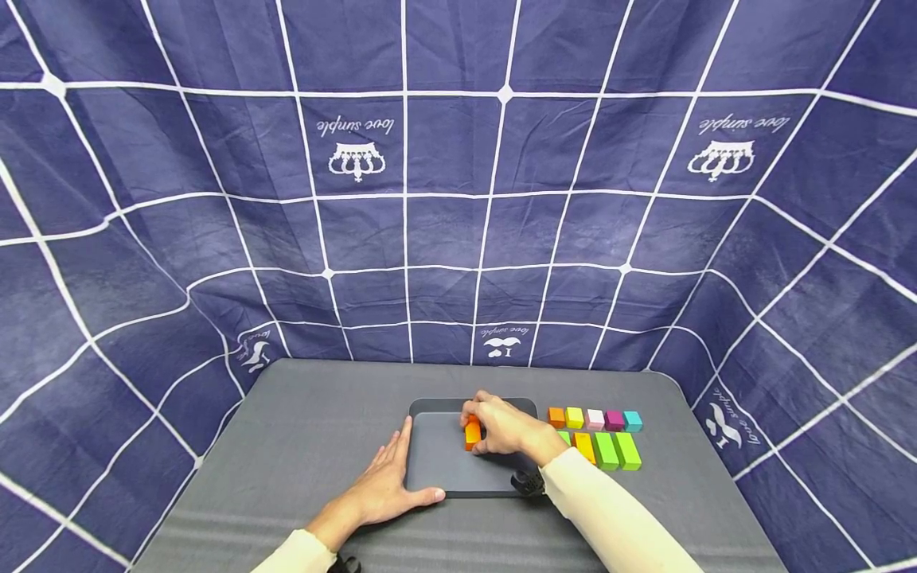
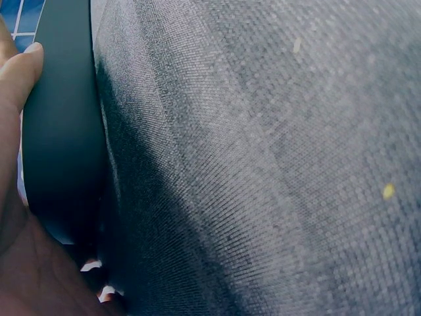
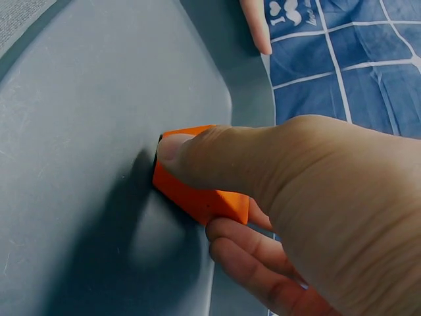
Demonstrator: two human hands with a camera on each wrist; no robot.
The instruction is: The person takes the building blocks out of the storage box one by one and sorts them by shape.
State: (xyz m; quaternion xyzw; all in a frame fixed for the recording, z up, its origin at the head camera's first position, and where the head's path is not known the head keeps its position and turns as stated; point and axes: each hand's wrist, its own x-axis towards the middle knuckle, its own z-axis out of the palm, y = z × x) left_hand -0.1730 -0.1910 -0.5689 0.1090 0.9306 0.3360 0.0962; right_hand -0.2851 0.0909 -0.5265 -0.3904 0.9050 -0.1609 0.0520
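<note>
A grey tray (image 1: pixel 435 458) lies on the grey cloth-covered table. Inside it, my right hand (image 1: pixel 507 426) pinches an orange block (image 1: pixel 472 435) between thumb and fingers. The right wrist view shows the thumb on one face of the orange block (image 3: pixel 197 197) and fingers at its far end; whether it touches the tray floor I cannot tell. My left hand (image 1: pixel 384 484) rests against the tray's near left corner, fingers stretched along the left side and thumb on the front rim. In the left wrist view the thumb touches the tray wall (image 2: pixel 66 118).
Right of the tray stands a row of small cubes: orange (image 1: pixel 556 418), yellow (image 1: pixel 575 418), pink (image 1: pixel 595 420), magenta (image 1: pixel 614 421) and cyan (image 1: pixel 633 422). Nearer lie longer blocks, green (image 1: pixel 606 451) and yellow-orange (image 1: pixel 583 447), partly behind my right forearm. A blue checked curtain (image 1: pixel 444 239) surrounds the table.
</note>
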